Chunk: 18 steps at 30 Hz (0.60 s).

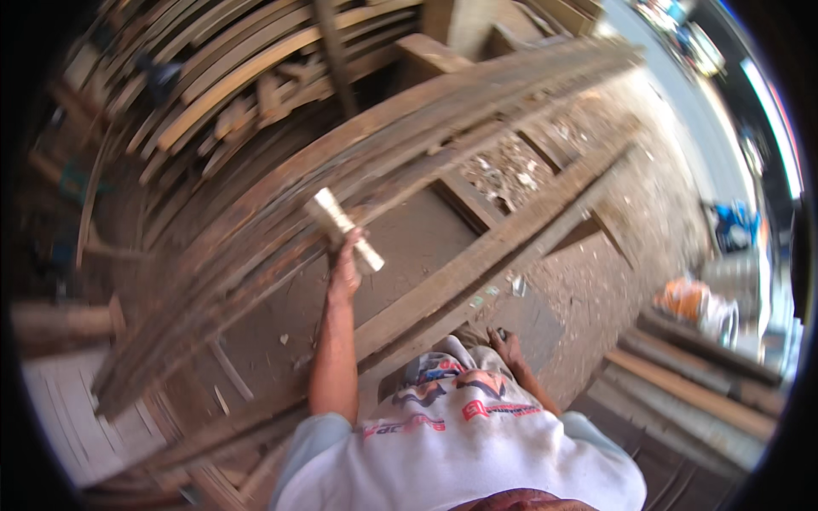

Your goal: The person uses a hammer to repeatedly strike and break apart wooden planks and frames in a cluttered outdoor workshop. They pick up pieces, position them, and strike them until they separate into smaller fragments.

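Observation:
My left hand (pixel 345 254) is raised over a wooden frame and closed round a short pale wood block (pixel 328 209). Both ends of the block stick out past the fingers, and it is a little blurred. Just beyond it runs a long, thick weathered beam (pixel 383 123). Low beside my leg, to the right of the shirt, my right hand (pixel 504 344) has curled fingers. Something small and dark shows at its fingertips, too small to name. The frame's near rail (pixel 503 243) passes between my body and the block.
Stacked planks (pixel 247 64) fill the far left. Short cross pieces (pixel 469 204) join the frame, with wood chips (pixel 511 170) on the ground among them. More boards (pixel 682 383) lie at the right, near an orange and white bag (pixel 686 300). A road (pixel 682 85) runs along the far right.

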Each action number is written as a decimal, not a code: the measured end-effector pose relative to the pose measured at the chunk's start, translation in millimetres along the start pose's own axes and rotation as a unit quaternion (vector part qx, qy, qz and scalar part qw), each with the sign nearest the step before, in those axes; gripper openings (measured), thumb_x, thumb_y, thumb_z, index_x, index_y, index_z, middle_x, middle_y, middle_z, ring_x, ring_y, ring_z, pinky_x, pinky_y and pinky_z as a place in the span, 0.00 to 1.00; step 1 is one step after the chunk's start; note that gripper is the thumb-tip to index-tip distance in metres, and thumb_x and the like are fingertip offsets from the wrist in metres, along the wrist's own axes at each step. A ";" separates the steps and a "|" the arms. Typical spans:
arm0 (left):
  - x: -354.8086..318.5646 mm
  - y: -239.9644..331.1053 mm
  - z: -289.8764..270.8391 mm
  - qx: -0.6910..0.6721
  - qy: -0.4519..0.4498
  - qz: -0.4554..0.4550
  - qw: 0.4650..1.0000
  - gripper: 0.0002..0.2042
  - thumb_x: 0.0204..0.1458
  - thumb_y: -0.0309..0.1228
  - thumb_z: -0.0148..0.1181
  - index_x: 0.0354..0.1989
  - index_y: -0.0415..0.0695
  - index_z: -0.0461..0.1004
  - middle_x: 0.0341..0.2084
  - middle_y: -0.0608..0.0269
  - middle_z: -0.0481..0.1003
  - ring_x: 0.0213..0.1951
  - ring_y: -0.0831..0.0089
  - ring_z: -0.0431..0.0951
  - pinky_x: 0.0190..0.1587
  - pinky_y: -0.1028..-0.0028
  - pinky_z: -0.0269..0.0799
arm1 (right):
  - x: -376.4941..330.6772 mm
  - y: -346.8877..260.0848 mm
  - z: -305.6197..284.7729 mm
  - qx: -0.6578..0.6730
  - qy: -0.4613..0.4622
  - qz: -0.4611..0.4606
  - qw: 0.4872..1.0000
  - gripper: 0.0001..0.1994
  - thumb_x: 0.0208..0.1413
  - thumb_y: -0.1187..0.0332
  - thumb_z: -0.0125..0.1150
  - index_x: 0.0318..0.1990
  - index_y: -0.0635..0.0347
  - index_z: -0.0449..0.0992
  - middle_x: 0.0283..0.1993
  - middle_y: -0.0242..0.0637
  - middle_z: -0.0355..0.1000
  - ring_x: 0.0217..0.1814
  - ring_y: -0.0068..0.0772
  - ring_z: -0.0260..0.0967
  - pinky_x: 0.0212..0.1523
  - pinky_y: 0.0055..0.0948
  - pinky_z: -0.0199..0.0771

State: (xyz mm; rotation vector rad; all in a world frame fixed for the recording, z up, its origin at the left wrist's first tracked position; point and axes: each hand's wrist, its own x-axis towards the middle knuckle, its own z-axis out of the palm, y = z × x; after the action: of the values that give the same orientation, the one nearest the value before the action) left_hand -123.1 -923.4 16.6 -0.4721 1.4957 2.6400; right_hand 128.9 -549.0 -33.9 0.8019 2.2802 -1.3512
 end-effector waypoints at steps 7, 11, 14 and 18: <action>-11.3 7.5 33.3 0.013 0.066 0.069 0.995 0.27 0.45 0.45 0.75 0.48 0.41 0.73 0.37 0.63 0.76 0.40 0.73 0.76 0.46 0.72 0.77 | 53.1 30.3 3.2 -0.063 -0.088 0.000 0.994 0.26 0.64 0.49 0.61 0.26 0.67 0.76 0.23 0.32 0.72 0.26 0.22 0.63 0.25 0.31 0.65; -8.0 -15.9 40.6 -0.079 0.096 0.091 0.988 0.18 0.50 0.41 0.72 0.42 0.42 0.76 0.33 0.67 0.75 0.37 0.77 0.74 0.41 0.74 0.73 | 92.1 -21.0 2.2 -0.118 -0.147 -0.058 0.980 0.25 0.64 0.50 0.61 0.27 0.67 0.76 0.23 0.31 0.72 0.26 0.23 0.63 0.25 0.32 0.65; -13.6 -8.9 49.2 -0.098 0.114 0.079 0.985 0.15 0.51 0.37 0.70 0.42 0.42 0.76 0.32 0.69 0.74 0.36 0.77 0.74 0.41 0.73 0.73 | 106.1 -51.7 3.8 -0.128 -0.153 -0.090 0.976 0.24 0.64 0.51 0.61 0.27 0.67 0.76 0.23 0.31 0.72 0.26 0.23 0.63 0.25 0.32 0.65; -10.7 -14.1 50.9 -0.121 0.151 0.103 0.976 0.17 0.50 0.37 0.70 0.44 0.41 0.76 0.33 0.68 0.74 0.36 0.77 0.74 0.42 0.72 0.74 | 107.7 -60.7 14.3 -0.121 -0.148 -0.113 0.975 0.23 0.64 0.53 0.61 0.27 0.67 0.77 0.23 0.31 0.72 0.26 0.23 0.63 0.25 0.32 0.64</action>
State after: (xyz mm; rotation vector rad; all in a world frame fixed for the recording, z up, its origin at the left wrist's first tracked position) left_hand -121.6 -872.0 32.4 -0.8096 1.3619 3.0477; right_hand 7.7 -554.2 -61.6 0.2478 2.2831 -1.1591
